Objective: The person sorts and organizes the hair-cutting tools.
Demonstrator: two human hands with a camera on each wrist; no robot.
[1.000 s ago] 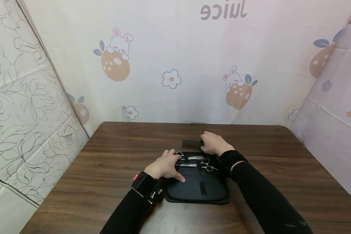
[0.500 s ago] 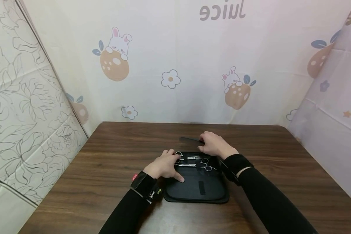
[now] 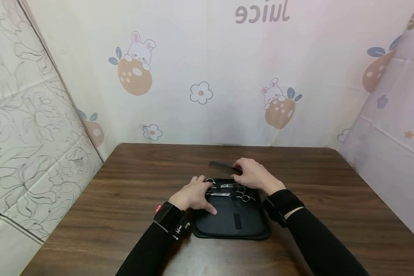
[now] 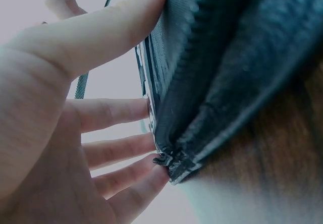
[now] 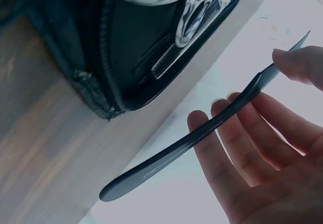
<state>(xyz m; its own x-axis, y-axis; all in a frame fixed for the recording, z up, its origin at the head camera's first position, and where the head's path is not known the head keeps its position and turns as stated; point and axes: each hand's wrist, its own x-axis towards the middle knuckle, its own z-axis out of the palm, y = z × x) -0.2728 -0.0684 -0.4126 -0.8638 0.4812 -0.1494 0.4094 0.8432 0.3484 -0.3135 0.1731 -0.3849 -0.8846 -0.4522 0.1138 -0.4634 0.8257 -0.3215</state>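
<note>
A black comb with a long handle is pinched between the thumb and fingers of my right hand, above the far edge of a black zip case. In the right wrist view the comb's handle crosses the fingertips. My left hand rests on the case's left side, thumb on its top and the other fingers spread along the far left edge. Silver scissors lie in the case, and toothed thinning shears lie beyond them.
The case lies on a brown wooden table. A printed curtain hangs behind the table, with a flower-patterned panel on the left side. In the left wrist view the zip edge of the case shows close up.
My right hand has shifted slightly, and its wrist has swung to the right and nearer. The comb has turned in the fingers and slants now. My left hand has stayed put.
</note>
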